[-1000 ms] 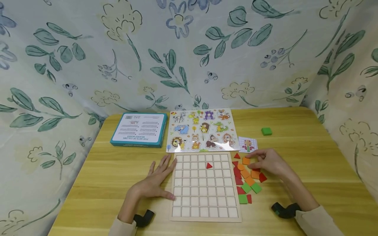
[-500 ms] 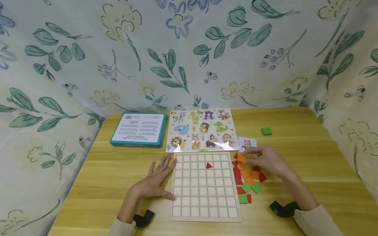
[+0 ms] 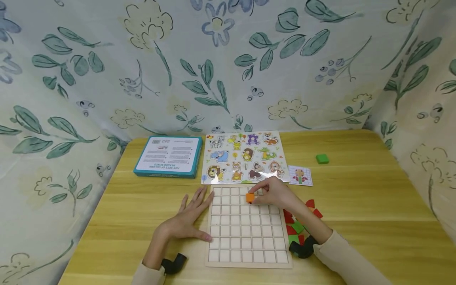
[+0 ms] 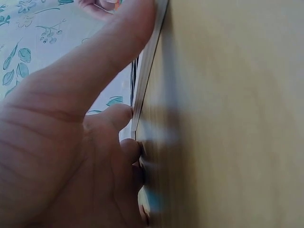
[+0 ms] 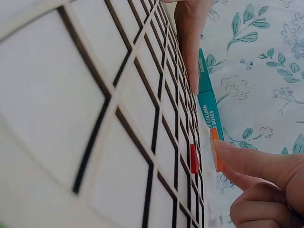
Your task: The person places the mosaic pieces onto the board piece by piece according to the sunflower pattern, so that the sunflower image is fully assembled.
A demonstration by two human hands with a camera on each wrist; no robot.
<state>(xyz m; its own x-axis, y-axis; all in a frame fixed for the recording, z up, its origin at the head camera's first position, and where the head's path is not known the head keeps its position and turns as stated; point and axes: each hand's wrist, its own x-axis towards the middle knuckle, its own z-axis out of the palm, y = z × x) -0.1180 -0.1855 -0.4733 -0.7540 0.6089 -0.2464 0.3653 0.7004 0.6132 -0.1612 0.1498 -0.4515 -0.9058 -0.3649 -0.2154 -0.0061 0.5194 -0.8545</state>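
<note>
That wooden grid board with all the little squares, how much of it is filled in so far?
Barely begun. One small red triangle tile already sits in the pale wooden grid board. The right hand pinches a small orange square tile just over the board's upper rows, near that triangle, while the left hand rests flat against the board's left edge. Nearly every cell is empty, and a loose pile of red and green tiles waits to the board's right.

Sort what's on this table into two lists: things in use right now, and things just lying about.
In use:
grid board
orange tile, pinched by the right hand
left hand, flat against the board's edge
loose tiles

Lying about:
animal puzzle
teal box
green block
pattern card
</note>
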